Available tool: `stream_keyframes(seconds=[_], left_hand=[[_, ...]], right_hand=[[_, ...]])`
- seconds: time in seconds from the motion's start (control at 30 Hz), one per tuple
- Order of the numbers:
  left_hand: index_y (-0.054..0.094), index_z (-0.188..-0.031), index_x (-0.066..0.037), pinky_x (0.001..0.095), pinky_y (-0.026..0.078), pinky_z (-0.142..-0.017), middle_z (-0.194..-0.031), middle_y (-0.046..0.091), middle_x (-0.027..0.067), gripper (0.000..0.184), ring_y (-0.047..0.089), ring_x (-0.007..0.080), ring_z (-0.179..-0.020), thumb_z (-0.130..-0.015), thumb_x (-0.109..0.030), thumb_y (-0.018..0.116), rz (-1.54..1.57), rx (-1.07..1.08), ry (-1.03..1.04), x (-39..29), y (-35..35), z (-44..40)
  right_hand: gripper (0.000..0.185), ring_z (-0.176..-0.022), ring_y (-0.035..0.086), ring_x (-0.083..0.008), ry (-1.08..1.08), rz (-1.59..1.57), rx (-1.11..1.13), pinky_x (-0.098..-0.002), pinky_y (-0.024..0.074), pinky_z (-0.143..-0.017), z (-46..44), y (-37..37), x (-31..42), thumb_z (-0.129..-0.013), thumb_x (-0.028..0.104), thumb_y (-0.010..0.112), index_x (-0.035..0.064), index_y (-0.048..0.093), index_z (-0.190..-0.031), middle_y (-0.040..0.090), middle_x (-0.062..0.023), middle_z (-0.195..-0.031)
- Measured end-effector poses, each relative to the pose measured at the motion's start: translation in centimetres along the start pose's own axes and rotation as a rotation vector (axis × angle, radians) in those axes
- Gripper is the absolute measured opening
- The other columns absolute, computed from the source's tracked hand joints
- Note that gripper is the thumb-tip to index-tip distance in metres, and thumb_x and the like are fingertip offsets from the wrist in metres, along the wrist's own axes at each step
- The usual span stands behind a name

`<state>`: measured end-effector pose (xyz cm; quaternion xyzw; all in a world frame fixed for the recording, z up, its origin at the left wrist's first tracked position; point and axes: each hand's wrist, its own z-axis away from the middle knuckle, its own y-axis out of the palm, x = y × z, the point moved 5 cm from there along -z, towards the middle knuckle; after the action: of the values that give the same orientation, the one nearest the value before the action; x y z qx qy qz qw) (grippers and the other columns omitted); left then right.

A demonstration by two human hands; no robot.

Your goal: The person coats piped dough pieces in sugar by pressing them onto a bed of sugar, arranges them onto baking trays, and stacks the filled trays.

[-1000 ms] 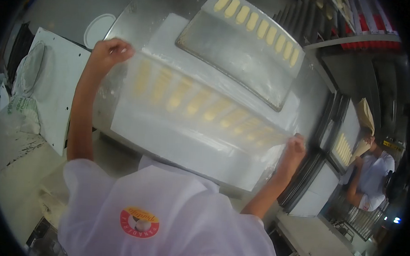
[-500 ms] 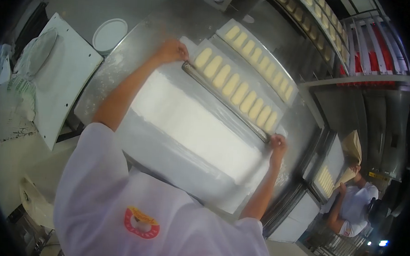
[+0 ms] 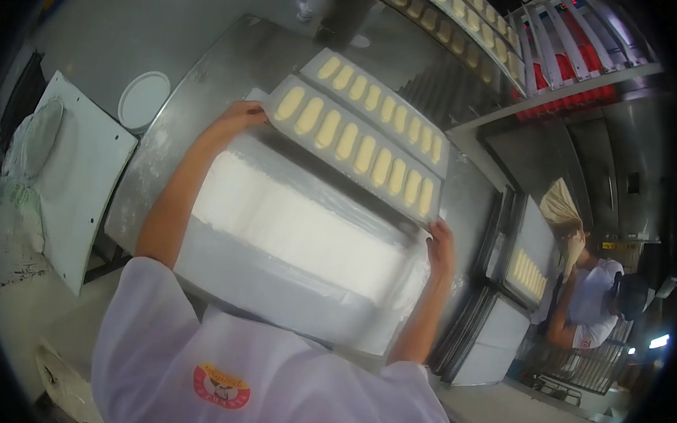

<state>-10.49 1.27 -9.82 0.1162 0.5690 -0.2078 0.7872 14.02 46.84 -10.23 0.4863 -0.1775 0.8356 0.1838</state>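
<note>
A pale baking sheet carries a row of oblong yellowish batter strips and lies slantwise in front of me. My left hand grips its near left corner, fingers closed on the edge. At the near right corner, my right hand pinches the same sheet. Dark shadow shows under its near edge, which looks slightly raised. Just beyond it is a second sheet with a similar row of strips. Between my arms, white powder spreads in a broad band over a grey-white surface.
The metal table reaches past the sheets. Stacked trays stand on the right, where a co-worker holds a cloth-like bag. A rack of filled trays is at upper right. A round white lid and white board are left.
The view has shifted, so the surroundings sit differently in the frame. The held sheet now lies closer against the far one, and the dark metal strip along its near edge no longer shows clearly.
</note>
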Motion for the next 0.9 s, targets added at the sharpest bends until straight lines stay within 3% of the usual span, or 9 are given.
stream_keyframes(seconds=[0.17, 0.23, 0.37, 0.6, 0.67, 0.77, 0.83, 0.87, 0.9], left_hand=[[0.058, -0.118, -0.003, 0.0303, 0.033, -0.094, -0.108, 0.061, 0.0032, 0.039, 0.050, 0.0160, -0.105, -0.084, -0.022, 0.058, 0.101, -0.064, 0.098, -2.9, -1.1, 4.3], [0.056, -0.120, -0.002, 0.0290, 0.032, -0.097, -0.111, 0.060, 0.0026, 0.040, 0.050, 0.0149, -0.109, -0.085, -0.022, 0.058, 0.160, -0.008, 0.226, -4.2, -1.5, 5.0], [0.056, -0.120, -0.002, 0.0279, 0.030, -0.100, -0.114, 0.059, 0.0017, 0.040, 0.048, 0.0136, -0.111, -0.086, -0.023, 0.058, 0.179, -0.023, 0.258, -7.1, -1.9, 4.6], [0.055, -0.123, -0.005, 0.0248, 0.037, -0.085, -0.108, 0.057, -0.0032, 0.039, 0.048, 0.0085, -0.097, -0.091, -0.027, 0.055, 0.116, -0.081, 0.195, -10.0, -3.7, -2.1], [0.054, -0.123, -0.006, 0.0234, 0.037, -0.083, -0.106, 0.057, -0.0040, 0.036, 0.049, 0.0081, -0.095, -0.093, -0.027, 0.052, 0.126, -0.035, 0.220, -9.9, -3.6, -5.3], [0.050, -0.122, -0.006, 0.0235, 0.040, -0.085, -0.107, 0.054, -0.0014, 0.030, 0.052, 0.0122, -0.099, -0.096, -0.022, 0.047, 0.341, 0.059, 0.334, -10.6, -1.9, -9.2], [0.044, -0.118, -0.006, 0.0282, 0.043, -0.090, -0.111, 0.052, 0.0026, 0.023, 0.053, 0.0188, -0.106, -0.097, -0.016, 0.043, 0.752, 0.131, 0.266, -11.0, -0.2, -11.0], [0.040, -0.114, -0.003, 0.0324, 0.045, -0.093, -0.115, 0.049, 0.0097, 0.020, 0.052, 0.0258, -0.112, -0.096, -0.011, 0.043, 0.784, 0.103, 0.276, -11.3, 0.0, -12.3], [0.040, -0.114, -0.003, 0.0324, 0.045, -0.093, -0.115, 0.049, 0.0097, 0.020, 0.052, 0.0258, -0.112, -0.096, -0.011, 0.043, 0.783, 0.107, 0.284, -11.3, 0.1, -14.1]], right_hand=[[0.035, -0.104, 0.053, -0.0160, -0.108, -0.158, -0.064, -0.0305, 0.0337, -0.092, 3.2, -0.8, 2.8, -0.085, 0.015, 0.061, -0.0003, 0.056, -0.116, 0.063, -0.0049, -0.104], [0.036, -0.104, 0.055, -0.0175, -0.299, -0.234, 0.152, -0.0292, 0.0360, -0.094, 3.6, -0.6, 4.2, -0.084, 0.014, 0.061, -0.0010, 0.055, -0.117, 0.063, -0.0064, -0.106], [0.038, -0.101, 0.057, -0.0175, -0.380, -0.295, 0.157, -0.0297, 0.0360, -0.096, 3.2, -0.4, 7.3, -0.082, 0.012, 0.063, -0.0028, 0.055, -0.116, 0.063, -0.0092, -0.108], [0.029, -0.090, 0.052, -0.0107, -0.281, -0.311, -0.103, -0.0267, 0.0332, -0.077, -1.2, -0.2, 10.4, -0.082, 0.018, 0.065, 0.0065, 0.059, -0.108, 0.061, 0.0004, -0.094], [0.025, -0.088, 0.052, -0.0104, -0.285, -0.356, -0.044, -0.0267, 0.0327, -0.076, -4.9, 0.4, 9.8, -0.081, 0.019, 0.066, 0.0090, 0.060, -0.104, 0.061, 0.0015, -0.095], [0.020, -0.083, 0.051, -0.0098, -0.290, -0.449, 0.046, -0.0255, 0.0323, -0.071, -7.7, 2.3, 11.3, -0.082, 0.023, 0.068, 0.0139, 0.061, -0.098, 0.061, 0.0047, -0.094], [0.021, -0.083, 0.052, -0.0105, -0.293, -0.642, 0.165, -0.0265, 0.0326, -0.070, -12.1, 2.7, 10.7, -0.084, 0.030, 0.066, 0.0141, 0.061, -0.098, 0.061, 0.0046, -0.093], [0.028, -0.094, 0.055, -0.0118, -0.342, -0.695, 0.167, -0.0289, 0.0331, -0.070, -13.7, 2.9, 10.9, -0.087, 0.033, 0.062, 0.0139, 0.057, -0.107, 0.061, 0.0021, -0.098], [0.028, -0.094, 0.055, -0.0118, -0.350, -0.697, 0.169, -0.0289, 0.0331, -0.070, -13.9, 3.4, 11.6, -0.087, 0.033, 0.062, 0.0139, 0.057, -0.107, 0.061, 0.0021, -0.098]])
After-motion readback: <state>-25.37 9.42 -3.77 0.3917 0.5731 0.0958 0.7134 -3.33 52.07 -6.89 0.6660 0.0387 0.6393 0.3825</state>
